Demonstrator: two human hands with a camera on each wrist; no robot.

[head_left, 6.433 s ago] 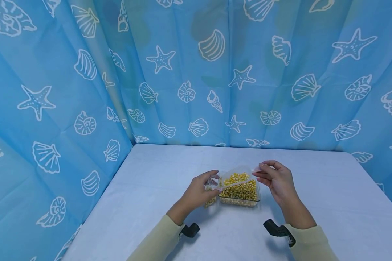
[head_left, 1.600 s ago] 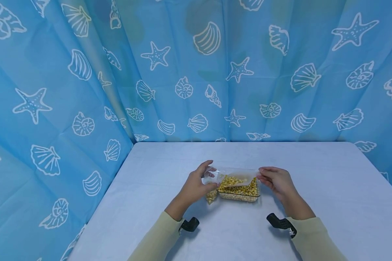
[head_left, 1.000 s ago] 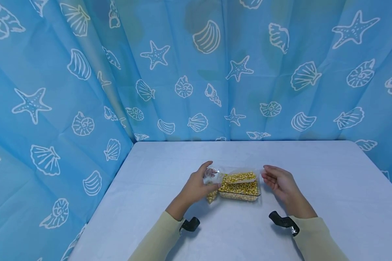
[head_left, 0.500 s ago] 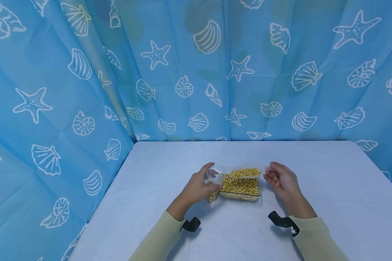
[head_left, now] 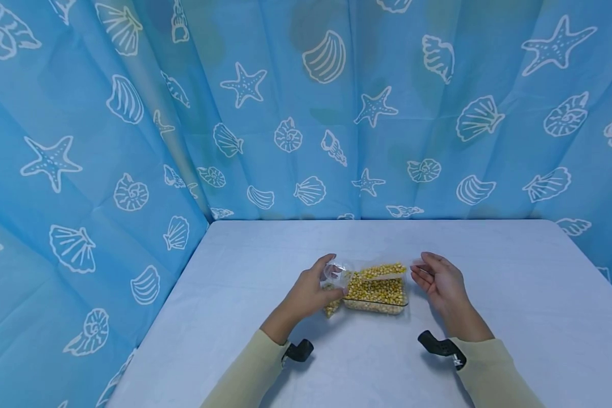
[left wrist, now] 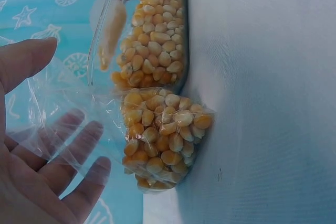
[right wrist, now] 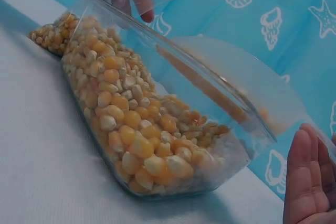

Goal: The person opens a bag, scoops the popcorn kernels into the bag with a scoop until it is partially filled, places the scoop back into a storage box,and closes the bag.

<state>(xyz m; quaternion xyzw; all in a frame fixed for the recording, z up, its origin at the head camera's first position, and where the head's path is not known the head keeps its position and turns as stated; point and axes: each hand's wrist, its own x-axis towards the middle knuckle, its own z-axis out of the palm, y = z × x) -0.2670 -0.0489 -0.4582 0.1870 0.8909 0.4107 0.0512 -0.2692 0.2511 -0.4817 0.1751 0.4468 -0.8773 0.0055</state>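
Note:
My left hand (head_left: 306,294) spreads its thumb and fingers in the mouth of a clear plastic bag (left wrist: 168,137), stretching the film apart. Corn kernels fill the bag's lower part, which stands on the table beside a clear container (right wrist: 236,158). Piled with more kernels, the container has its left end against the bag. Over it, my right hand (head_left: 441,283) pinches the handle of a translucent white scoop (right wrist: 231,59). Kernels (head_left: 387,270) lie heaped in the scoop, its handle pointing right. The right fingertips are partly cut off in the right wrist view.
A white cloth covers the table (head_left: 265,249). Blue curtains (head_left: 285,170) with white shells and starfish hang behind it and along the left side. Black wrist cameras (head_left: 299,351) sit at both cuffs.
Since 1.6 seconds ago the scoop has come up with kernels heaped in it and shifted right with the right hand. During the last half second it barely moves. The left hand stays at the bag.

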